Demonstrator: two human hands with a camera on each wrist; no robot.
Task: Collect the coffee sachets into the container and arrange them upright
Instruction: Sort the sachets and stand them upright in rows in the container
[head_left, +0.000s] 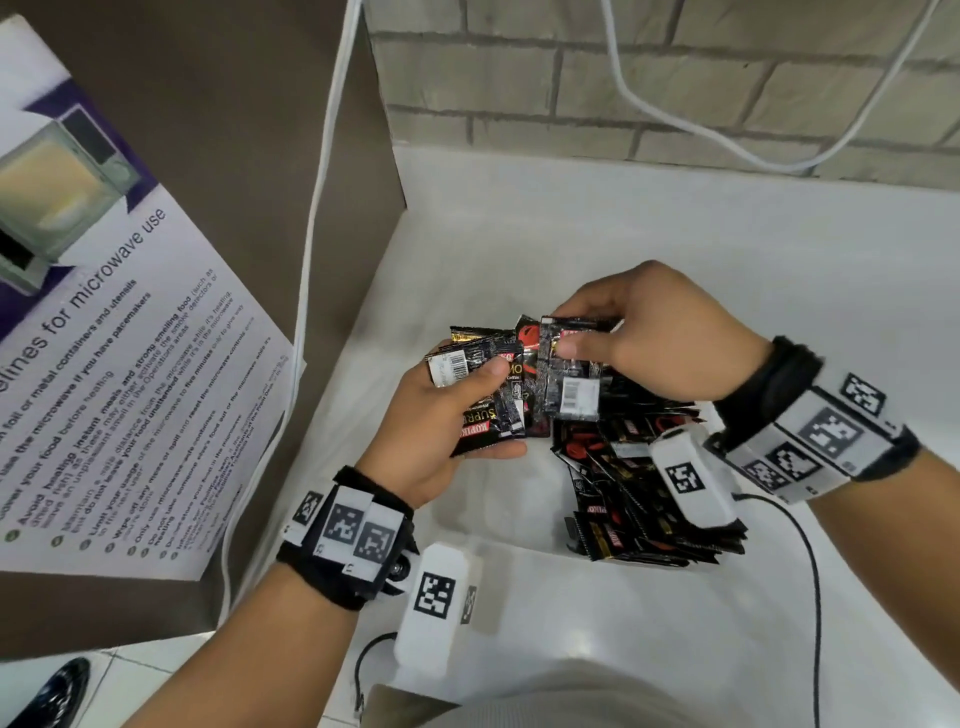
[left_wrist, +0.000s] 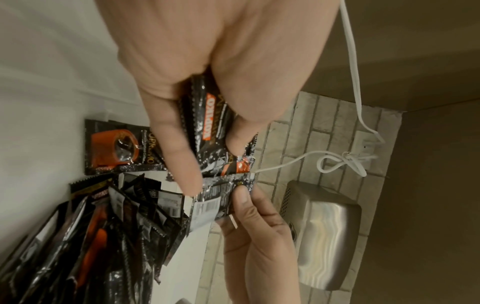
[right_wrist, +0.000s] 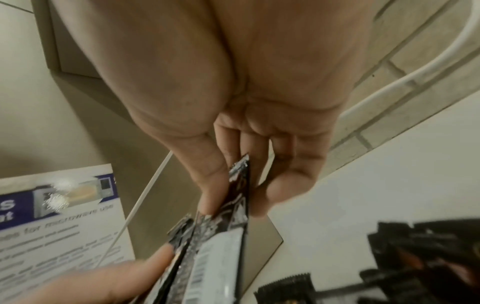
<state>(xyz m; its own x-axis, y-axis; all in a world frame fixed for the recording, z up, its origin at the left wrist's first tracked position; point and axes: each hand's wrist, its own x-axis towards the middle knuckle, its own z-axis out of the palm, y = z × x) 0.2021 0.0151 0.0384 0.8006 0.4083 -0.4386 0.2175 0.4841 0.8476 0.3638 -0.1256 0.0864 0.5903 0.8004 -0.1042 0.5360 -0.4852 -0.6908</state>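
Observation:
My left hand (head_left: 485, 410) grips a fanned bundle of black coffee sachets (head_left: 493, 415), thumb on top. My right hand (head_left: 566, 330) pinches one sachet (head_left: 569, 384) by its top edge, barcode side up, right against that bundle. In the right wrist view the thumb and fingers of the right hand (right_wrist: 233, 197) clamp the pinched sachet (right_wrist: 221, 253). Below the hands, a pale container (head_left: 498, 525) holds several sachets (head_left: 639, 499) standing packed on edge at its right end. The left wrist view shows one more sachet (left_wrist: 114, 150) lying flat beyond the container wall (left_wrist: 189, 257).
The white counter (head_left: 675, 249) ends at a brick wall (head_left: 623, 78) with a white cable (head_left: 317, 218) hanging down. A microwave guidelines poster (head_left: 104, 364) covers the surface on the left. A steel hand dryer (left_wrist: 324, 236) is mounted on the wall.

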